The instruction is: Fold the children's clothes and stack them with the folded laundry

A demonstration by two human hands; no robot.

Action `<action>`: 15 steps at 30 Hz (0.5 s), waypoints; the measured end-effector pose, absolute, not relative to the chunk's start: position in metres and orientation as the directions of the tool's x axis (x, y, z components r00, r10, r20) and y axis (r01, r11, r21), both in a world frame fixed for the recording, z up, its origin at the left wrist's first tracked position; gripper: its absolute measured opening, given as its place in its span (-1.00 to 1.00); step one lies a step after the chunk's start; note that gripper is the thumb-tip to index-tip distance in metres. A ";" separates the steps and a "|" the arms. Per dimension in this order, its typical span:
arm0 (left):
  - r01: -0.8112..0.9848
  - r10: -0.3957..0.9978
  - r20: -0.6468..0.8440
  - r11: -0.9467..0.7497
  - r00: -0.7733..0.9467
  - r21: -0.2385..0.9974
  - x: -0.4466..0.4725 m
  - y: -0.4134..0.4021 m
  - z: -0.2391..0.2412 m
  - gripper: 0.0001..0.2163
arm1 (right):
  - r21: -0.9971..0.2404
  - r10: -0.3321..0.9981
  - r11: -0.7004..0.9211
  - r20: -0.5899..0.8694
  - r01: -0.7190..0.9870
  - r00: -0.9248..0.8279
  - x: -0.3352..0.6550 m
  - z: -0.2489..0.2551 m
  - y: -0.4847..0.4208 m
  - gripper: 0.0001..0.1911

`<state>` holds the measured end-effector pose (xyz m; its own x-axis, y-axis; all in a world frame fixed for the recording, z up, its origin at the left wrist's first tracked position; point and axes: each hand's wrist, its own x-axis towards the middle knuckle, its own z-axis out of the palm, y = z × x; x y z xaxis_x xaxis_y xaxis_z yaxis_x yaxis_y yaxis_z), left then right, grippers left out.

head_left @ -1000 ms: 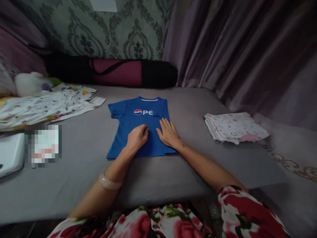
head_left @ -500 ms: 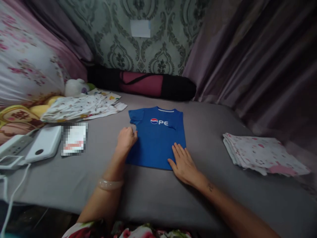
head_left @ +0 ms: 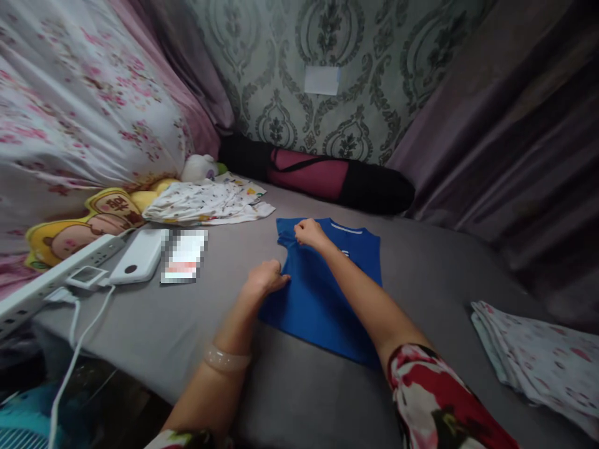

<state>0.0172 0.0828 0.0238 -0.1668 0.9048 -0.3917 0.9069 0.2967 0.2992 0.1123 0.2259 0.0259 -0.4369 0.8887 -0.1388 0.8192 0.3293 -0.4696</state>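
A swirly wall (head_left: 350, 37) in dim light
A purple curtain (head_left: 505, 125) hangs right of it; grey cloth (head_left: 435, 268) spreads below.

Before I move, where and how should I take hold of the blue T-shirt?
Probably pinch the blue T-shirt along its left edge, coming from the left: right hand at the sleeve, left hand on the side below. The sleeve juts out past the body there, and both hands are at that edge.
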 end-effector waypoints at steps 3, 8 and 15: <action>0.918 0.911 -0.389 0.261 -0.133 0.299 0.017 0.084 0.021 -0.77 | -0.422 0.907 0.314 -0.131 0.851 -0.400 0.075 0.020 0.243 -0.66; 0.914 0.926 -0.368 0.223 -0.089 0.340 0.018 0.084 0.021 -0.82 | -0.369 0.916 0.277 -0.176 0.887 -0.360 0.043 0.009 0.245 -0.57; 0.880 0.893 -0.450 0.213 0.002 0.425 0.018 0.084 0.023 -0.85 | -0.504 0.932 0.229 -0.132 0.833 -0.337 0.036 -0.003 0.239 -0.69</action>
<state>0.0183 0.0839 0.0231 0.0019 0.8929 -0.4503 0.8797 0.2126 0.4253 0.0357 0.2386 -0.0026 -0.3366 0.9323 -0.1324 0.8326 0.2290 -0.5043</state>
